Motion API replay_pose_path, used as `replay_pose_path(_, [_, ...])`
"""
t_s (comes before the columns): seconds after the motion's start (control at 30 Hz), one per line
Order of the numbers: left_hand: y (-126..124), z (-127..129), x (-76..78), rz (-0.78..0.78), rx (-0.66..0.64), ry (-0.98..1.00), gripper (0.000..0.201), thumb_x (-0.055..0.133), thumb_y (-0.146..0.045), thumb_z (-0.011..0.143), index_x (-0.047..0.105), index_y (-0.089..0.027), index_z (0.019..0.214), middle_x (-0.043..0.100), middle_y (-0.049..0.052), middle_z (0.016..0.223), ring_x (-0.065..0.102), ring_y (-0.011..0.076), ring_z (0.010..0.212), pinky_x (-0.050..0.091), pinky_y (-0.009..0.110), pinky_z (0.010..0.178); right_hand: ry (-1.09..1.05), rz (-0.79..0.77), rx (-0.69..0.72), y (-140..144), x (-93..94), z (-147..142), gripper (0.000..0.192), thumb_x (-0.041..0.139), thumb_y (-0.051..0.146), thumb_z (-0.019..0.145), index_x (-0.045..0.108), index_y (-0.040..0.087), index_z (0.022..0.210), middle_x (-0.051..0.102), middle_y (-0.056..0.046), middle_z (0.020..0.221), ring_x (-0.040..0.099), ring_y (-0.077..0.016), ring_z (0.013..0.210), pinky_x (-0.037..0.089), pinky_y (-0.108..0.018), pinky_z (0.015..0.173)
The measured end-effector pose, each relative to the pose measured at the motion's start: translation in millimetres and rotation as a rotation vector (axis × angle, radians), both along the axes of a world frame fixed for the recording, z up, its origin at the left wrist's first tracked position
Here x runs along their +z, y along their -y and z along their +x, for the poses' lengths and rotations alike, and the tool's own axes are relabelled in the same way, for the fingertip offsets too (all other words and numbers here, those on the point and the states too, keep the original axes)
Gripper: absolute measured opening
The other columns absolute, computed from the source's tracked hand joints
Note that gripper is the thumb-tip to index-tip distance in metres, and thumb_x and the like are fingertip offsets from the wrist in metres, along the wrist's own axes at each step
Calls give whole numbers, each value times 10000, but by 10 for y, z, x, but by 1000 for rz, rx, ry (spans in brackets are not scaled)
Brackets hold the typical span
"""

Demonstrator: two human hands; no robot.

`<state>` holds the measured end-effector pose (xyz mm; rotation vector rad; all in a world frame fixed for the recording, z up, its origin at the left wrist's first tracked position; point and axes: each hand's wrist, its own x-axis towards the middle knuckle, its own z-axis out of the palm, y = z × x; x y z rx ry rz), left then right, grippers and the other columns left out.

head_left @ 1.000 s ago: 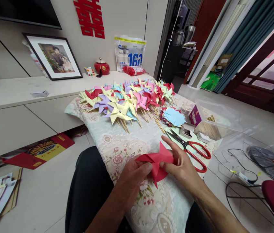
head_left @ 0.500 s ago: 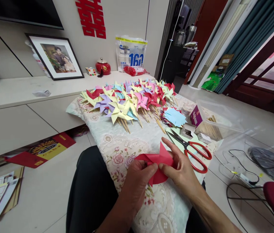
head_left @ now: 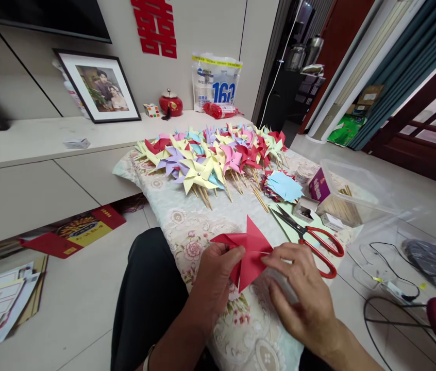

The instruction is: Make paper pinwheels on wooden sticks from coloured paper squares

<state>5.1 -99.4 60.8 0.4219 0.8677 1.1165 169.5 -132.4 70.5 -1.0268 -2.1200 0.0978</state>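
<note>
My left hand (head_left: 218, 275) pinches a partly folded red paper pinwheel (head_left: 248, 257) near its middle, the thumb lying on top of the folds. One pointed blade stands up toward the far side, and another points down toward me. At the pinwheel's right edge is my right hand (head_left: 303, 288), its fingertips at the paper and its thumb hanging apart below. Whether those fingertips touch the paper, I cannot tell. Scissors (head_left: 306, 234) with red handles lie on pale green paper just beyond my right hand.
Finished pinwheels (head_left: 198, 175) on sticks crowd the far part of the cloth-covered table (head_left: 179, 221). To the right are a stack of cut paper (head_left: 284, 185), a small open box (head_left: 306, 208) and a clear plastic bin (head_left: 372, 198). A white cabinet (head_left: 36, 139) runs along the left.
My right hand has let go of the pinwheel's middle and drawn back to its right edge. The left hand keeps its pinch. The view has shifted slightly left.
</note>
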Motion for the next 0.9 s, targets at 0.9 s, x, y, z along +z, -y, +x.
replay_pose_path(0.9, [61,79,-75,40,-46,-89,170,694,-237,632,586,-183,511,484,-36,480,414,111,500,347,272,574,-199,-410,-141,-61,35,-183,210,526,189,892,607,216,700,595,-15,697,544,-205,724,365,-369,683])
